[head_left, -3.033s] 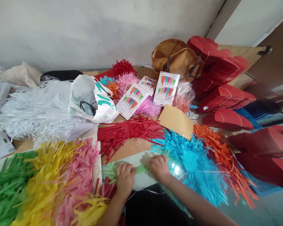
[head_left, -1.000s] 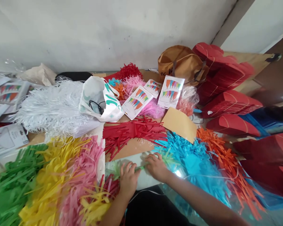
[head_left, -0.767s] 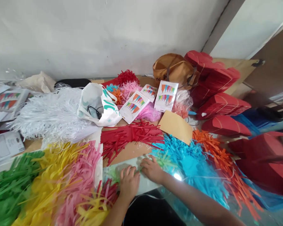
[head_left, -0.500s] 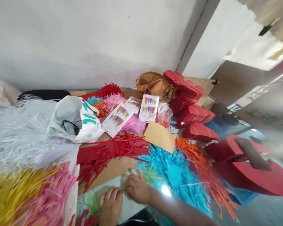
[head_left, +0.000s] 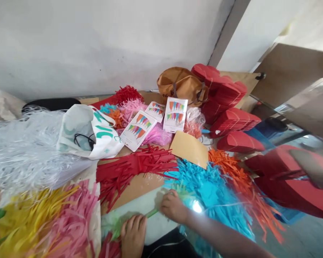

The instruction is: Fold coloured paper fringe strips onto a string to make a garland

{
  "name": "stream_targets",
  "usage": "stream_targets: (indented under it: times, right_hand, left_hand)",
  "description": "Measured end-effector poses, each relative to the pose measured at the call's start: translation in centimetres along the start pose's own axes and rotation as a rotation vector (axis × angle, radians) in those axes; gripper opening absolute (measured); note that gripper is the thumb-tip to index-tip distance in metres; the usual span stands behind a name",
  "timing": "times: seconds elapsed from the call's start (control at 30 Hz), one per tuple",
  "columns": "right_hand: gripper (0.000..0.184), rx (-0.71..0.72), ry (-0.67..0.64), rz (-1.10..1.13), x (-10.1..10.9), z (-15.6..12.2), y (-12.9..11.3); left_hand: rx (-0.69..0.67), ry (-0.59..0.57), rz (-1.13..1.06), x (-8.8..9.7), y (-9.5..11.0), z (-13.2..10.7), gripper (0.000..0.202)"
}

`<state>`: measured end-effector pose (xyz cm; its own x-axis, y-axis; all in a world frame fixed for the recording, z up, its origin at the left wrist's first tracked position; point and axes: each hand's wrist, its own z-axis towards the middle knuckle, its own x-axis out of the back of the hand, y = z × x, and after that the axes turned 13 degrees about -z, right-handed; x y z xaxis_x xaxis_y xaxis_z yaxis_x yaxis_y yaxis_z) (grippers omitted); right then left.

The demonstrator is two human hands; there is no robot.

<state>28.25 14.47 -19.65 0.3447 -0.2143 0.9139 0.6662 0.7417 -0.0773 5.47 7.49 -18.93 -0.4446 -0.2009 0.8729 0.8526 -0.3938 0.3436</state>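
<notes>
A light green fringed paper tassel (head_left: 152, 213) lies across the table, its narrow middle showing as a thin strip between my hands. My left hand (head_left: 134, 233) is closed over its left part, palm down, and green fringe (head_left: 111, 223) spreads out beyond the fingers. My right hand (head_left: 173, 206) has its fingers curled on the other part, beside more pale green fringe (head_left: 183, 190). The fingertips of both hands are partly hidden. Dark red fringe (head_left: 109, 247) lies just left of my left wrist.
Red fringed paper (head_left: 134, 165) lies ahead, with blue fringe (head_left: 212, 190) and orange fringe (head_left: 242, 182) on the right. Yellow fringe (head_left: 40, 211), pink fringe (head_left: 72, 215) and a white bag (head_left: 78, 143) are left. Printed cards (head_left: 176, 114) and red stacks (head_left: 235, 122) stand farther back.
My hands have moved farther apart, the right one going rightward. A thin green strip now shows between them. The whole view has shifted a little.
</notes>
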Motion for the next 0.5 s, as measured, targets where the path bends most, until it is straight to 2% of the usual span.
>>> stream_targets:
  times: [0.2, 0.33, 0.5]
  right_hand:
    - [0.018, -0.047, 0.041, 0.039, -0.7, -0.5, -0.5]
    - [0.019, -0.056, 0.015, 0.039, -0.9, -0.5, -0.1]
    - [0.018, -0.030, -0.046, 0.092, -0.3, -0.4, 0.4]
  left_hand:
    - [0.143, 0.103, -0.070, -0.3, 0.9, -0.1, 0.025]
    - [0.125, 0.057, -0.158, -0.6, 0.2, -0.5, 0.027]
    - [0.145, -0.028, -0.185, -0.1, -0.3, -0.2, 0.029]
